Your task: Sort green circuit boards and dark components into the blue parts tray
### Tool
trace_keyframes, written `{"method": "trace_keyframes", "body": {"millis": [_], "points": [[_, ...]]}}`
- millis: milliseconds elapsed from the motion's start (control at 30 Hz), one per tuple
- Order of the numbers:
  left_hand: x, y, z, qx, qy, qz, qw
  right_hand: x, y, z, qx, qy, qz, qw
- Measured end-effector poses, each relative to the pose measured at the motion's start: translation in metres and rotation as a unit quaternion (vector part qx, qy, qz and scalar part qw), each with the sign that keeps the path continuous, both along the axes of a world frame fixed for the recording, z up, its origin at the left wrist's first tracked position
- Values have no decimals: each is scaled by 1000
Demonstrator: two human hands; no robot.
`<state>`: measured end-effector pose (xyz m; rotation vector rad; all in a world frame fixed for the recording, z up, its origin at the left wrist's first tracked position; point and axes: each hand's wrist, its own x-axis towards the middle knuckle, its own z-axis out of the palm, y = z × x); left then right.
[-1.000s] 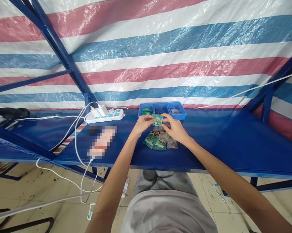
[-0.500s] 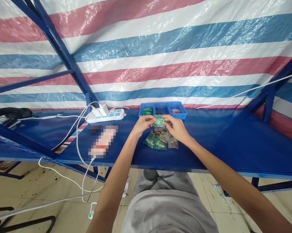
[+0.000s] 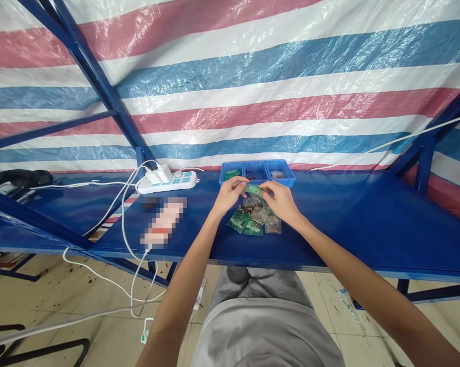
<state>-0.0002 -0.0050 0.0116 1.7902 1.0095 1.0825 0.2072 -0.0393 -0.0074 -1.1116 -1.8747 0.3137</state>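
A small green plastic bag (image 3: pixel 254 190) is held up between my two hands, over the near side of the blue bins. My left hand (image 3: pixel 230 193) pinches its left end, and my right hand (image 3: pixel 278 198) grips the right end between thumb and fingers. What the bag contains is too small to make out. Just below, a pile of dark screw-like pieces (image 3: pixel 248 208) lies on the blue table. Around the pile are green bags (image 3: pixel 239 220) and clear bags (image 3: pixel 272 224) with small metal parts inside.
Behind my hands stands a blue three-compartment bin (image 3: pixel 287 178) holding green bags, a few dark pieces and clear bags. To the left, a white power strip (image 3: pixel 184 182) with chargers trails white cables (image 3: pixel 125 224). A blurred flat item (image 3: pixel 164 221) lies there. Blue frame posts (image 3: pixel 111 102) rise either side.
The green bag has tilted and looks narrower, its flat face less turned to me. My left hand has shifted slightly, with its fingers higher on the bag. The pile and bins stay put.
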Motion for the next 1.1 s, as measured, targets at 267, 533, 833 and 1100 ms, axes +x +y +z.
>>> {"method": "trace_keyframes", "body": {"millis": [267,533,833,1100], "points": [[4,-5,-1,152,77,42,985,1,2,0,12,3,-19,1000],[4,-7,-4,261,157,70,950,-3,-2,1,-8,-5,0,1000],[6,-14,0,213,173,70,959,0,0,4,-32,35,-31,998],[9,-21,1,238,216,19,947,2,-2,9,-83,88,-20,992]]}}
